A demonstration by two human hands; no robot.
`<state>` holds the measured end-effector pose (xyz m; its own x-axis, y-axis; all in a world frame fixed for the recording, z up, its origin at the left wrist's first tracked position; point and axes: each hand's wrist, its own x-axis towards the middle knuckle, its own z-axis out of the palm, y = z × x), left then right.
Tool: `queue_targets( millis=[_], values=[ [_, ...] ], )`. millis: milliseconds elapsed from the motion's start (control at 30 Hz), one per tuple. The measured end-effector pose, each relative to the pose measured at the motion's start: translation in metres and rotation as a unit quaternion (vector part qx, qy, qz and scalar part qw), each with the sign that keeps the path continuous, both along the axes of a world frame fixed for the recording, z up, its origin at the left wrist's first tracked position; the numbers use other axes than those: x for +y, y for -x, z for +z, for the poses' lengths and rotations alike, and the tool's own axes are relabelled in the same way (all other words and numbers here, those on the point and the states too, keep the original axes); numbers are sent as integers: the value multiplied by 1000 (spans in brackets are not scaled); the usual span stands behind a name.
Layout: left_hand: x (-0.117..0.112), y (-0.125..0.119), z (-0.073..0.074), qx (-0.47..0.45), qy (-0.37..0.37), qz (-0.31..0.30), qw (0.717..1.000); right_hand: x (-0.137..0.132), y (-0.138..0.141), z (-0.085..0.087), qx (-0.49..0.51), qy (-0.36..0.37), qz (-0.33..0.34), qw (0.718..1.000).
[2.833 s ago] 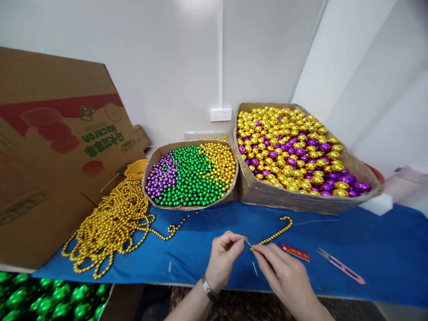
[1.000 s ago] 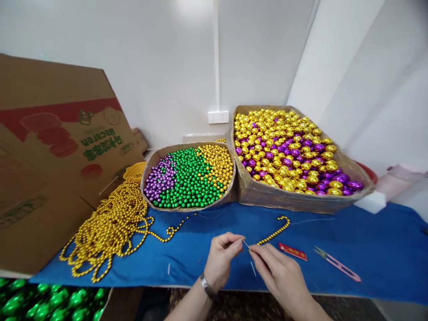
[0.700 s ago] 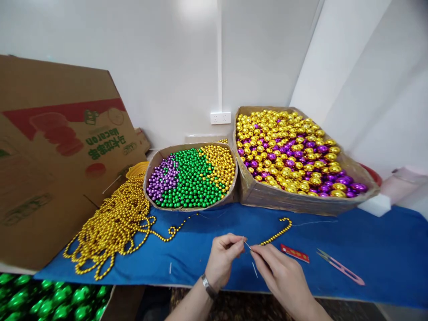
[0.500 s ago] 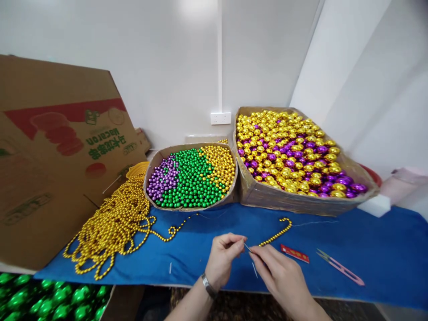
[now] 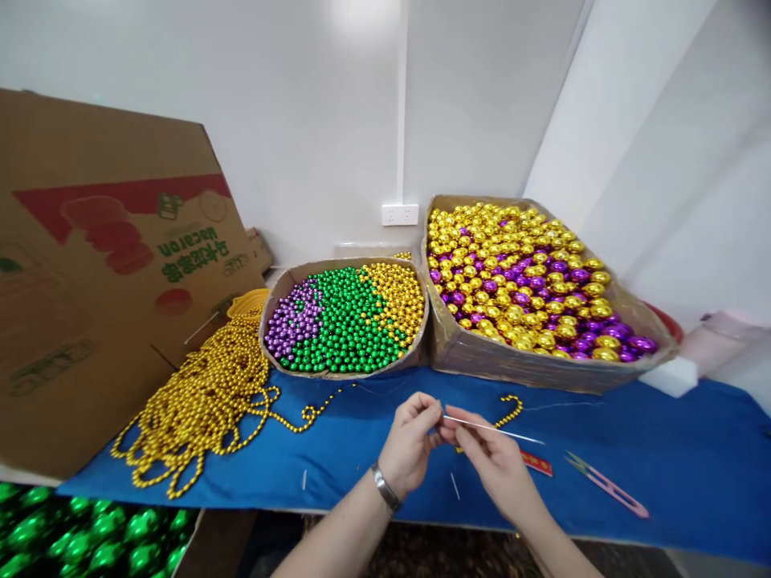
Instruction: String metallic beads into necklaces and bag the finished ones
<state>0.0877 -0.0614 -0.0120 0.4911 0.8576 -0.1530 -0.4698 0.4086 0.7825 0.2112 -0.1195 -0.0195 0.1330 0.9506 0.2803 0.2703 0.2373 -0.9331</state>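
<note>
Near the table's front edge, my left hand (image 5: 410, 437) pinches one end of a long thin needle (image 5: 527, 438). The needle points right, passing over the fingers of my right hand (image 5: 495, 466). That hand is closed, thumb against forefinger, close to the left fingertips; what lies in its pinch is too small to make out. Just behind it a short string of gold beads (image 5: 511, 413) lies on the blue cloth (image 5: 241, 482), partly hidden by the hand, with a thin thread running off to the right. A red packet (image 5: 537, 463) is partly covered by my right hand.
Pink thread snips (image 5: 614, 490) lie at the right. Behind stand a box of small purple, green and gold beads (image 5: 346, 321) and a larger box of gold and purple beads (image 5: 518, 281). Heaped gold bead strings (image 5: 205, 401) lie left, beside a tall carton (image 5: 108, 321).
Both hands have risen slightly. The needle, earlier mostly hidden between the fingertips, now sticks out to the right across my right hand. The red packet is more covered.
</note>
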Motion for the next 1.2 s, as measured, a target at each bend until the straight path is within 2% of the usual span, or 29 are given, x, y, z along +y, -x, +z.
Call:
queue_targets(
  millis=[33, 100, 167, 233, 300, 400, 467, 567, 700, 1000, 1100, 1200],
  values=[
    [5, -5, 3, 11, -22, 8, 1000, 5, -3, 2, -41, -31, -33, 998],
    [22, -14, 5, 76, -95, 63, 991, 17, -15, 16, -96, -65, -85, 990],
    [43, -24, 1, 182, -182, 139, 956, 29, -34, 42, -115, -72, -120, 983],
    [62, -32, -7, 260, -241, 185, 916, 41, -59, 76, -136, -84, -152, 975],
    [76, -41, -15, 284, -264, 195, 901, 53, -84, 112, -152, -98, -177, 968],
    [80, -52, -21, 289, -282, 188, 895, 68, -112, 160, -171, -116, -203, 957],
    [76, -59, -19, 292, -293, 184, 892, 77, -121, 185, -176, -127, -216, 952],
    [68, -67, -12, 289, -309, 178, 888, 88, -124, 208, -182, -137, -234, 945],
    [63, -70, -4, 276, -323, 170, 889, 94, -116, 217, -200, -129, -232, 943],
    [67, -57, -7, 268, -304, 178, 897, 91, -92, 206, -219, -105, -164, 956],
    [71, -53, -14, 287, -297, 177, 893, 92, -91, 210, -209, -103, -158, 959],
    [72, -48, -28, 316, -297, 164, 886, 95, -96, 221, -189, -110, -172, 961]
  ],
)
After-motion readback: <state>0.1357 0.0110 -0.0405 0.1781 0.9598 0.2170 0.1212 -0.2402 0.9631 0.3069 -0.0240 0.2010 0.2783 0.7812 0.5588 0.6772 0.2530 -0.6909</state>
